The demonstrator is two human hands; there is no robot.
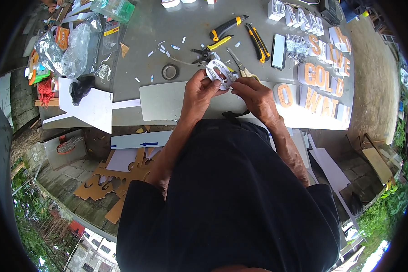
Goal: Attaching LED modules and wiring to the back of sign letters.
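Note:
Over the table's near side, my left hand (199, 94) is closed on a small white and silvery hollow sign letter (218, 72), which it tilts up. My right hand (257, 97) has thumb and fingers pinched at the letter's right edge; anything small between them is hidden. Just beyond lie pliers (204, 55) with yellow handles, and scissors (241, 65) with pale handles. A roll of black tape (170, 71) rests to the left of my left hand. Beneath both hands is a pale flat sheet (161, 102) along the table's edge.
Two yellow-black utility knives (226, 28) (258, 43) lie farther back. A phone (279, 51) and coiled wire (297, 47) sit right, beside rows of white sign letters (317, 75). Plastic bags (76, 52) and a cut white sheet (88, 106) crowd the left; brown cut-out board (95, 186) lies below.

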